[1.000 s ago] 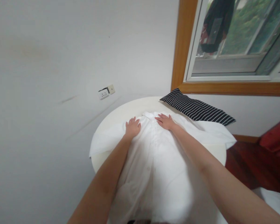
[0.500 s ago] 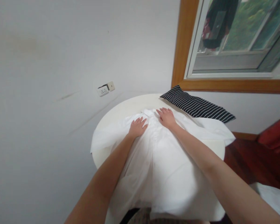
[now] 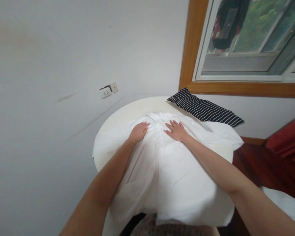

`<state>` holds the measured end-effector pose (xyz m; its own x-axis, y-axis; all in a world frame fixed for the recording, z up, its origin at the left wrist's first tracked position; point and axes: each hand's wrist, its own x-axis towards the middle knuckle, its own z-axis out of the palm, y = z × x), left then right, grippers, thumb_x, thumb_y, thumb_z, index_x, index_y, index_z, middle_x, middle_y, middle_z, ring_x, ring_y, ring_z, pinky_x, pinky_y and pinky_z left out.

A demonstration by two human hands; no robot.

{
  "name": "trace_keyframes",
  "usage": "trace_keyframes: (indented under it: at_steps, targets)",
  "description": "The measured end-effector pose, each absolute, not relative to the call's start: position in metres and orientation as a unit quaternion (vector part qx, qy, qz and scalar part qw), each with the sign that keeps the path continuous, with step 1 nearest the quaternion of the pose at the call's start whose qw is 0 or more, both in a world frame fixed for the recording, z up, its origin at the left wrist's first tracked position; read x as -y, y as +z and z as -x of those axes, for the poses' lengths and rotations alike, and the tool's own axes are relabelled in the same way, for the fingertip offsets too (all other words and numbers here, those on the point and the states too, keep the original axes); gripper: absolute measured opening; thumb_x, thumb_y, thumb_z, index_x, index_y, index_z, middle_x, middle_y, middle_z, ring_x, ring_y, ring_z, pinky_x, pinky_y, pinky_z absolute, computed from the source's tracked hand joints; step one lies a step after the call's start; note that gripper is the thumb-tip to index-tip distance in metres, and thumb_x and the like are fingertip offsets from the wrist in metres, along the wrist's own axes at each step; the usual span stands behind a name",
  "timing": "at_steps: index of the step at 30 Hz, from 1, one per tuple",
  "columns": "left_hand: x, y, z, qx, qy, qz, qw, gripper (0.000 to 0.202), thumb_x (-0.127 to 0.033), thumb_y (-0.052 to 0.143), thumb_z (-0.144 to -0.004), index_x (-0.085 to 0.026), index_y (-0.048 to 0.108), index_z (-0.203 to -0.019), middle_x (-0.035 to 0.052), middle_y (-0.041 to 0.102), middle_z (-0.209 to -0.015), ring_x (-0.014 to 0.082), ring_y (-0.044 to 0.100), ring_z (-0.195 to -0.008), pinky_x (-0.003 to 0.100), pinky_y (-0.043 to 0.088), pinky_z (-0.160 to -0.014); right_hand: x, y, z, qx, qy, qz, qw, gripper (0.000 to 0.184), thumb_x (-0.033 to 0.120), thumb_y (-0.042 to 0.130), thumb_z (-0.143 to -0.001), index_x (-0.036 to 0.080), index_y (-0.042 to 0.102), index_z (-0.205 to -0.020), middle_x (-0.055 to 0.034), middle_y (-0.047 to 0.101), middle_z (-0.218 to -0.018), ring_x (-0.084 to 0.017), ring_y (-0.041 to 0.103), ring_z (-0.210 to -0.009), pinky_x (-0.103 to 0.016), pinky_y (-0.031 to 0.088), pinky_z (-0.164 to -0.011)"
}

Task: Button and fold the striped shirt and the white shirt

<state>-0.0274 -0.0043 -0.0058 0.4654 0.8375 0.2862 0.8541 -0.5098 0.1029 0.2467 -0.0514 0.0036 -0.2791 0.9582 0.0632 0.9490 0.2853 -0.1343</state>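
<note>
A white shirt [image 3: 186,173] lies spread on a round, pale surface [image 3: 147,103], its collar toward the far side and its hem toward the person; one sleeve reaches out to the left edge, the other runs past the right edge. The left hand [image 3: 138,131] rests palm down on the shirt, left of the front placket and just below the collar; its grip is unclenched, the fingers extended and holding nothing. The right hand [image 3: 176,130] lies flat on the other side of the placket, fingers fanned out; its grip, too, has hold of nothing. Soft creases run down the left half of the shirt; the right half looks smoother. A black-and-white striped cloth item [image 3: 205,107] lies at the far right of the surface, just beside the right sleeve; beyond stands a pale wall [image 3: 64,49] with a socket [image 3: 105,92], and a wood-framed window [image 3: 236,89] is at upper right.
</note>
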Motion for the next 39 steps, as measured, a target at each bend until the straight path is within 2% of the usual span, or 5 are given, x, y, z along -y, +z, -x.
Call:
trace_keyframes:
  at_steps: [15, 20, 25, 31, 39]
  targets:
    - [0.092, -0.011, 0.000, 0.480, -0.090, 0.871, 0.048, 0.061, -0.054, 0.036, -0.094, -0.025, 0.035, -0.147, 0.0121, 0.030, -0.155, 0.0315, 0.026, -0.143, 0.060, 0.020, -0.113, 0.084, 0.008, -0.237, 0.810, 0.051, 0.583, 0.047, 0.074, 0.067, 0.015, -0.093, 0.025, 0.023, -0.153, -0.0104, 0.011, -0.160, -0.030, 0.005, -0.147, -0.061, 0.001, -0.114]
    - [0.121, 0.004, 0.002, 0.476, -0.099, 0.872, 0.063, 0.058, -0.058, 0.036, -0.092, -0.025, 0.048, -0.138, 0.0139, 0.043, -0.147, 0.0350, 0.037, -0.136, 0.061, 0.029, -0.108, 0.108, 0.008, -0.234, 0.822, 0.064, 0.565, 0.043, 0.077, 0.070, 0.013, -0.091, 0.025, 0.023, -0.153, -0.0096, 0.008, -0.160, -0.030, 0.002, -0.147, -0.063, -0.003, -0.112]
    - [0.074, 0.041, -0.008, 0.515, -0.102, 0.845, 0.100, 0.041, -0.027, 0.027, -0.097, -0.016, 0.067, -0.104, 0.0137, 0.068, -0.106, 0.0255, 0.059, -0.107, 0.042, 0.045, -0.096, 0.109, 0.011, -0.230, 0.810, 0.077, 0.580, 0.038, 0.077, 0.070, 0.014, -0.091, 0.026, 0.023, -0.153, -0.0094, 0.008, -0.160, -0.029, 0.001, -0.148, -0.062, -0.003, -0.113]
    - [0.020, 0.006, -0.011, 0.560, -0.168, 0.806, 0.094, 0.048, -0.029, 0.035, -0.095, -0.004, 0.049, -0.133, 0.0195, 0.053, -0.136, 0.0256, 0.047, -0.128, 0.037, 0.035, -0.110, 0.109, 0.013, -0.225, 0.803, 0.078, 0.589, 0.042, 0.076, 0.071, 0.013, -0.090, 0.028, 0.024, -0.152, -0.0070, 0.008, -0.161, -0.029, 0.002, -0.148, -0.062, -0.003, -0.113]
    - [-0.001, -0.007, -0.011, 0.624, -0.114, 0.773, 0.006, 0.058, -0.044, 0.026, -0.095, -0.022, 0.034, -0.148, 0.0075, 0.028, -0.156, 0.0309, 0.023, -0.144, 0.065, 0.015, -0.113, 0.092, 0.015, -0.206, 0.766, 0.102, 0.634, 0.027, 0.080, 0.075, 0.015, -0.088, 0.028, 0.022, -0.153, -0.0083, 0.005, -0.161, -0.033, -0.001, -0.147, -0.070, -0.001, -0.108]
